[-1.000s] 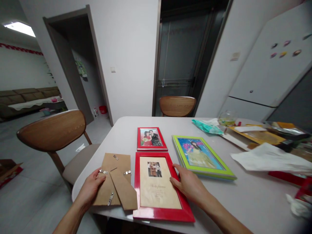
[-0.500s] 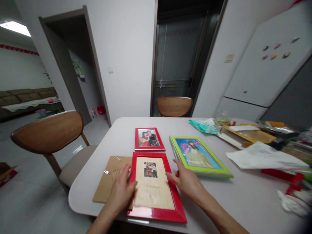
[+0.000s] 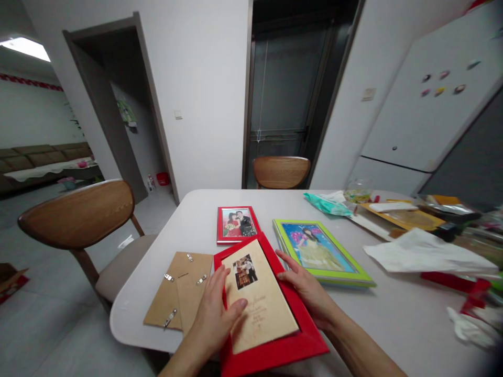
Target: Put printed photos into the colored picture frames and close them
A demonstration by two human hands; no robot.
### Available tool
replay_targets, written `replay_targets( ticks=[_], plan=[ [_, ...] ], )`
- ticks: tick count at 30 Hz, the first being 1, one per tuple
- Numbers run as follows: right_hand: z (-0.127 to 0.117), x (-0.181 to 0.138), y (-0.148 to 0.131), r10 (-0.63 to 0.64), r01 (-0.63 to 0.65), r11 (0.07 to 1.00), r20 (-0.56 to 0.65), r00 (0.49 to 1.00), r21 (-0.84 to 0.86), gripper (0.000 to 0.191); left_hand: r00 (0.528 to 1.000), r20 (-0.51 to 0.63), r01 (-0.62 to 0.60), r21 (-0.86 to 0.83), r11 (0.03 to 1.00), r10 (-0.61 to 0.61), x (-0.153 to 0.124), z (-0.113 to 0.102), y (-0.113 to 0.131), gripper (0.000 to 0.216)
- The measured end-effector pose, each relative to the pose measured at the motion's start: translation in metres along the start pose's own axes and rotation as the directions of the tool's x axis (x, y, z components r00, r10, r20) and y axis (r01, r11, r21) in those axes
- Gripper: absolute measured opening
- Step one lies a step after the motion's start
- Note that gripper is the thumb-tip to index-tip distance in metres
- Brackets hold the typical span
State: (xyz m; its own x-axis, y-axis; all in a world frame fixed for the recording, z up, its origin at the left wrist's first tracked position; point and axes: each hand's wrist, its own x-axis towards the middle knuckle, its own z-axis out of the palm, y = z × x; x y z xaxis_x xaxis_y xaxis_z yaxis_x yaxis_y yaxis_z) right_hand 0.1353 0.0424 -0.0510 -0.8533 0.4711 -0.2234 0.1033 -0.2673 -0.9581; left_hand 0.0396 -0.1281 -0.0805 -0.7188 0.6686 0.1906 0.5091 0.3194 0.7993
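A red picture frame is tilted, its near end raised toward me, over the table's front edge. In its opening sits a cream paper insert with a small photo and faint print, slightly askew, with a dark gap along its right side. My left hand holds the frame's left side, its thumb and fingers lying over the insert. On the opposite side, my right hand grips the red rim, thumb on top and the other fingers partly hidden. Left of the frame lies a brown backing board with metal clips.
Beyond is a smaller red frame with a couple's photo. A green frame lies to the right. Paper sheets, a teal packet and a glass bowl stand farther right. A wooden chair is at the left.
The red frame has been lifted at its near end and turned, with the insert now askew. My left hand has moved right onto the insert, uncovering more of the backing board.
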Motion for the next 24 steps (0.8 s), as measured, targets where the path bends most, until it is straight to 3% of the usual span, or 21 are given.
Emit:
replay_targets(
  ticks=[4,7,10,12,14,17,20,24],
  plan=[
    [0.019,-0.013,-0.017,-0.064,0.063,0.995,0.001,0.998,0.073,0.078,0.995,0.102,-0.007,-0.166,0.986,0.024,0.004,0.018,0.048,0.075],
    [0.022,-0.013,-0.019,-0.106,0.104,0.993,0.029,0.994,0.056,0.079,0.997,0.076,0.008,-0.182,0.983,0.006,0.010,0.024,0.069,0.077],
    [0.013,-0.007,-0.012,-0.117,0.118,0.991,0.015,0.993,-0.058,0.079,1.000,0.014,-0.017,-0.206,0.978,0.020,0.014,0.012,0.072,0.070],
    [0.003,-0.001,-0.004,-0.137,0.126,0.957,-0.024,0.990,-0.262,0.076,0.999,-0.032,-0.004,-0.247,0.969,-0.004,0.014,-0.007,0.067,0.064],
    [-0.007,0.004,0.003,-0.208,0.140,0.833,-0.068,0.976,-0.535,0.068,0.995,-0.076,0.035,-0.306,0.951,-0.061,0.012,-0.029,0.057,0.059],
    [-0.019,0.010,0.015,-0.333,0.133,0.550,-0.071,0.940,-0.824,0.056,0.983,-0.115,0.083,-0.413,0.907,-0.142,0.010,-0.058,0.032,0.060],
    [-0.025,0.014,0.026,-0.377,0.135,0.384,-0.022,0.926,-0.913,0.049,0.969,-0.125,0.136,-0.450,0.883,-0.212,0.006,-0.072,0.001,0.064],
    [-0.026,0.017,0.035,-0.361,0.106,0.242,0.012,0.932,-0.965,0.041,0.953,-0.141,0.215,-0.317,0.924,-0.270,0.001,-0.068,-0.035,0.065]
  ],
)
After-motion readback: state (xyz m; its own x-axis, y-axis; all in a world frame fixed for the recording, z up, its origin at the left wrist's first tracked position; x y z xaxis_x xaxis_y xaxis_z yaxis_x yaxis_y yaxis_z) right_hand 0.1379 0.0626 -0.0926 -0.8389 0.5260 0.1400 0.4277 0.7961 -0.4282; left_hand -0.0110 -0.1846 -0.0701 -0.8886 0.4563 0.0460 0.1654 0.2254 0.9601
